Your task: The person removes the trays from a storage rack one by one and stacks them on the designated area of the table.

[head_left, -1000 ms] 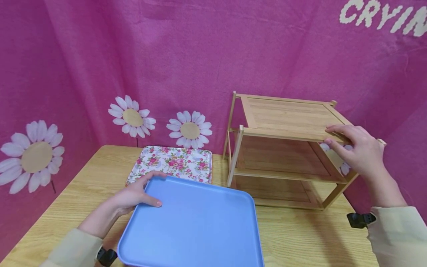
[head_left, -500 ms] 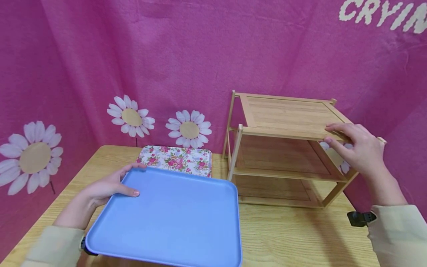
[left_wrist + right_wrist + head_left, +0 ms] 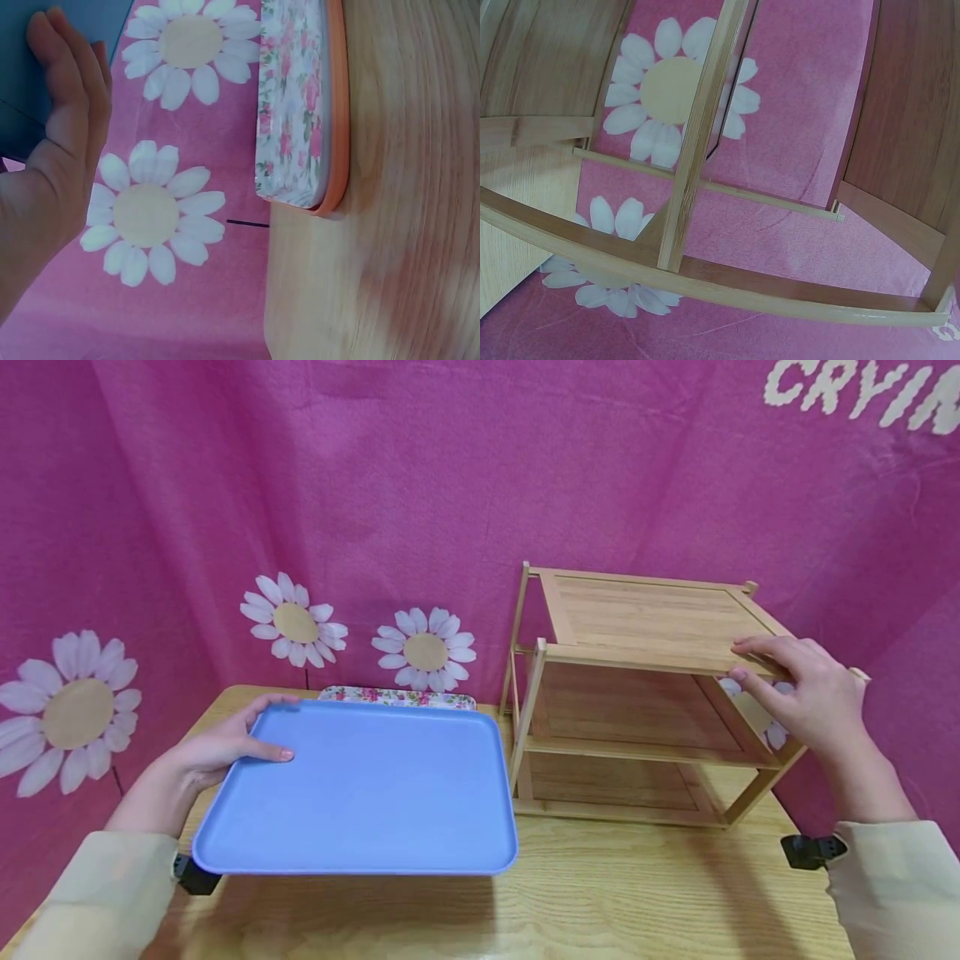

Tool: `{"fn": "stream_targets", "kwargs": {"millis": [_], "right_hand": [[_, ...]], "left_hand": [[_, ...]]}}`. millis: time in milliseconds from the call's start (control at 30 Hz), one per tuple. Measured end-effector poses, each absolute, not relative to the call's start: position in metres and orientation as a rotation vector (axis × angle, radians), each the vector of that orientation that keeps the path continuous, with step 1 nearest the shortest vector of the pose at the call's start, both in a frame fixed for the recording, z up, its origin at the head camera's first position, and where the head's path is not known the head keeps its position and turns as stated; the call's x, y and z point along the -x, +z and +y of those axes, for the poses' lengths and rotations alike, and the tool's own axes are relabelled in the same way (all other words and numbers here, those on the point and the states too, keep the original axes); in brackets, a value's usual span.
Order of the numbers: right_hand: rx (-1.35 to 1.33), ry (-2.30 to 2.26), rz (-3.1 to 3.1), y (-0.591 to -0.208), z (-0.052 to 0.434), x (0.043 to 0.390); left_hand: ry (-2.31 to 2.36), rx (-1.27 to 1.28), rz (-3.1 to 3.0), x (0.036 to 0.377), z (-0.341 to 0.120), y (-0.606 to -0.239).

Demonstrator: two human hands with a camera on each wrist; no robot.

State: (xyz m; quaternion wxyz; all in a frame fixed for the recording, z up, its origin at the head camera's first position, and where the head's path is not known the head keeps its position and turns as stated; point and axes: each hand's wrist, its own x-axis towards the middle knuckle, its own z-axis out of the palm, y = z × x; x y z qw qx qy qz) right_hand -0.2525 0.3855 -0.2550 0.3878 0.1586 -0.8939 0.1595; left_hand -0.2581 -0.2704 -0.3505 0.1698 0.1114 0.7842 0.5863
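A plain blue tray (image 3: 367,793) is tilted toward me in the head view, held over the table with a shadow below its near edge. My left hand (image 3: 217,752) grips its far left corner, thumb on top and the other fingers around the back. To the right stands a three-tier wooden rack (image 3: 645,618). At the front right of its top shelf, my right hand (image 3: 810,693) holds the edge, fingers above and thumb at the front. In the left wrist view the blue tray (image 3: 22,67) looks dark, and part of the left hand (image 3: 64,142) shows.
Behind the blue tray lies a flower-patterned tray (image 3: 397,697), mostly hidden in the head view; the left wrist view shows an orange rim (image 3: 339,112) along it. A pink cloth (image 3: 420,485) with daisies hangs behind the wooden table (image 3: 600,885).
My left hand has carried the blue tray leftward and away from me, raising its near side into view. It now covers most of the flower-patterned tray. The right hand stays on the rack.
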Motion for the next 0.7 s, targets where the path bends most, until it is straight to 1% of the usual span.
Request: {"fn": "stream_targets", "kwargs": {"millis": [267, 700], "right_hand": [[-0.417, 0.406, -2.271, -0.256, 0.385, 0.252], [-0.436, 0.428, -2.271, -0.254, 0.384, 0.250]], "left_hand": [[1.705, -0.227, 2.273, 0.276, -0.264, -0.366], [1.801, -0.035, 2.154, 0.299, -0.260, -0.391]]}}
